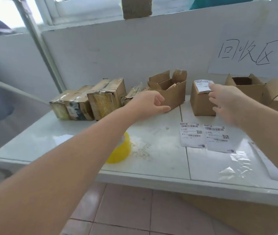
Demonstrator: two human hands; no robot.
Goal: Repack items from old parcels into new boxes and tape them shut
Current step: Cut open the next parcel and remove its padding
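Torn box (174,92): at the back of the surface (151,168), near the wall; mouth pointing up, ragged flaps standing; long axis roughly left to right along the wall.
Left hand (149,103): at the torn box's near left corner; grip pinching that corner, thumb along the base and fingers curled above it, though blur softens the contact.
Sealed box (201,104): just right of the torn box, apart from it; upright, label on its top face.
Right hand (224,100): grip spread, fingers (212,85) straight, the foremost touching the label.
Taped parcels (90,102): in a row left of the torn box, long axes running towards the wall.
Tape roll (120,150): yellow, partly hidden under the left forearm.
Shipping labels (192,135): two, flat, side by side, in front of the sealed box.
Open boxes (248,89): far right, flaps up.
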